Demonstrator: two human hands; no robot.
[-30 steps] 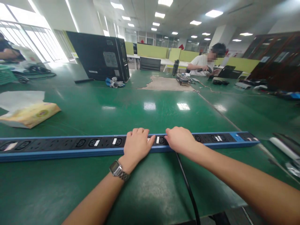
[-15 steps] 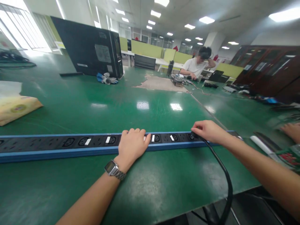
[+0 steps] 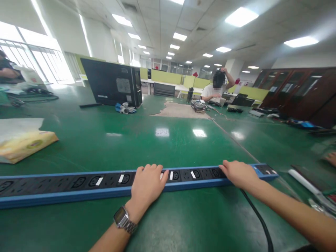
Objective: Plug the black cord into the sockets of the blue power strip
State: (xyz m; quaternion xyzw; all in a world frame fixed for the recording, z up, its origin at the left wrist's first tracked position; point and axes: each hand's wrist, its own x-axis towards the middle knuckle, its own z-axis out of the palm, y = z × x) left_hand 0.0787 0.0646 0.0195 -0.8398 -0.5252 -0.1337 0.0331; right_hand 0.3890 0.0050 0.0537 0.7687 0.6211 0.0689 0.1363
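A long blue-edged black power strip with several sockets and white labels lies across the table in front of me. My left hand, with a metal-banded watch on its wrist, is closed over the strip's middle, fingertips at the far edge. Toward the strip's right end, my right hand is closed, thumb beside a socket. From beneath it a black power cable runs down toward the table's front edge. The cable's end is hidden under my right hand.
A black computer case and work gloves stand at the back left. A yellow tissue pack lies at left. Across the table sits a person near some parts. Another person's hand shows at far right.
My view has tilted up. The right hand has shifted slightly right along the strip, uncovering a socket, and its fingers lie flatter. The left hand stays put on the strip.
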